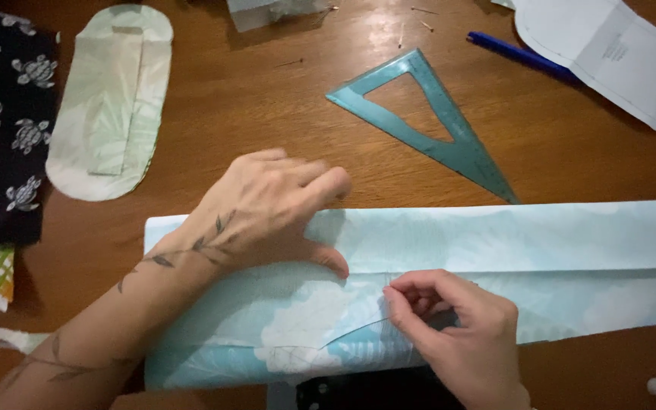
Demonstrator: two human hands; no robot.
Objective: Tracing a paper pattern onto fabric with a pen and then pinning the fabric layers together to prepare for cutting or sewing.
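Left hand (267,212) lies flat and spread, palm down, on the folded pale blue fabric (556,250), its thumb reaching toward the fold line. Right hand (457,326), at 5 o'clock from the left, has thumb and forefinger pressed together at the cloth, apparently pinching a pin or needle too fine to make out, beside a thin curved line running across the fabric. The fabric lies along the near part of the wooden bench (252,106), spanning from beneath the left wrist to the right edge of view.

Risks, as judged from this arrangement: should the flat hand lift or slide, the folded layers could shift and fall out of line with the curved line. The fingertips sit close to the pinched point, so a slip could prick one.

Surroundings: a teal set square (461,148) lies at 1 o'clock from the left hand, its lower tip touching the fabric's far edge, where a tug on the cloth might drag it. A blue pen (521,55) and a white paper pattern piece (609,57) lie beyond, at 2 o'clock. A pale green oval cut piece (111,102) lies at 10 o'clock, beside black turtle-print cloth (1,121) at 9 o'clock. Nothing obstructs the hands.
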